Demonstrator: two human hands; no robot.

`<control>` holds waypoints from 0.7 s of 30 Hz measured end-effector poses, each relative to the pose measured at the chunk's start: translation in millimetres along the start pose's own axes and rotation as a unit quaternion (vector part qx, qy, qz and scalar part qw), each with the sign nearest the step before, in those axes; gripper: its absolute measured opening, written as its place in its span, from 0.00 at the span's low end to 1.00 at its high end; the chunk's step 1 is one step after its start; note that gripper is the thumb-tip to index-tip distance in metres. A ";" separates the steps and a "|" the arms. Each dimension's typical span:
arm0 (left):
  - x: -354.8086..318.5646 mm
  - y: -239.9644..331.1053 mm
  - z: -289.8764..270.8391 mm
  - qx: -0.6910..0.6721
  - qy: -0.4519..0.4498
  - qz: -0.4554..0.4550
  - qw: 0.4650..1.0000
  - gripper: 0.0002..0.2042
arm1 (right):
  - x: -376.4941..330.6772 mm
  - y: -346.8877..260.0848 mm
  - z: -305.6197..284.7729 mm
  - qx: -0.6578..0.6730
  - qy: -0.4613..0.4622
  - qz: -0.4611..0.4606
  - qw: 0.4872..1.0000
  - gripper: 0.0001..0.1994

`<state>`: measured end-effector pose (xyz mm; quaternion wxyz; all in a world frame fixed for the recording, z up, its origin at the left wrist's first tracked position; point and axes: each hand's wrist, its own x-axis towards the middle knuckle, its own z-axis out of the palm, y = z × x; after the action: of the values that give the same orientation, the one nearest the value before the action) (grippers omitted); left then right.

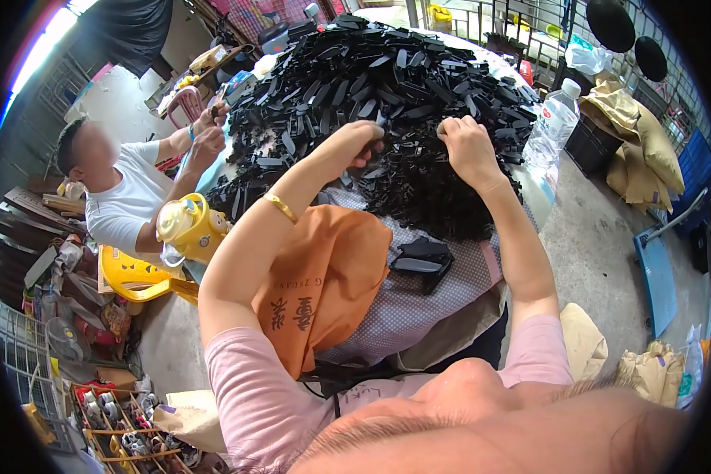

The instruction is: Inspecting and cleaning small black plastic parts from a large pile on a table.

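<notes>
Working the near edge of the heap of black plastic parts (387,87) on the table: left hand (354,144) pinched shut on one piece, right hand (466,146) fisted, its contents hidden. Parts look light, rigid and slick; likely best gripped across the flat sides.

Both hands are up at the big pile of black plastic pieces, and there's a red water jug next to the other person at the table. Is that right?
Not quite. The jug is yellow, not red, as the head view shows. The rest holds: the left hand and the right hand are both up at the pile of black plastic pieces, and the jug sits beside the other person.
</notes>
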<state>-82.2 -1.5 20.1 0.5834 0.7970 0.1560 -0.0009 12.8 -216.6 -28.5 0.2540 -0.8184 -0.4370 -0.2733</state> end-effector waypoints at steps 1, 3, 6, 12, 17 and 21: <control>-5.2 -2.6 -3.4 -0.115 -0.031 -0.106 0.987 0.12 | 0.5 -3.8 0.6 0.000 -0.001 -0.002 1.000 0.03; -23.9 -2.9 -1.2 -0.136 -0.046 -0.073 0.987 0.12 | 3.0 -11.6 2.2 0.099 0.081 -0.029 0.991 0.06; -39.4 -2.8 6.9 -0.187 -0.059 -0.007 0.981 0.16 | 1.8 -30.3 -4.0 0.283 0.061 0.038 0.956 0.11; -39.4 -14.4 13.5 -0.008 -0.038 0.134 0.990 0.22 | -6.1 -45.3 -8.1 0.462 0.018 0.066 0.884 0.11; -35.3 -19.5 20.6 -0.251 -0.066 0.162 0.952 0.18 | -7.5 -49.9 -0.8 0.578 0.024 0.097 0.810 0.08; -37.2 -17.6 20.8 -0.362 -0.101 0.165 0.912 0.13 | -7.8 -63.6 -3.3 0.527 0.023 0.091 0.845 0.12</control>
<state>-118.3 -25.4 4.0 0.8363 0.5416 -0.0476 0.0713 -45.9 -192.2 -20.1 0.6808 -0.5908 -0.4329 0.0041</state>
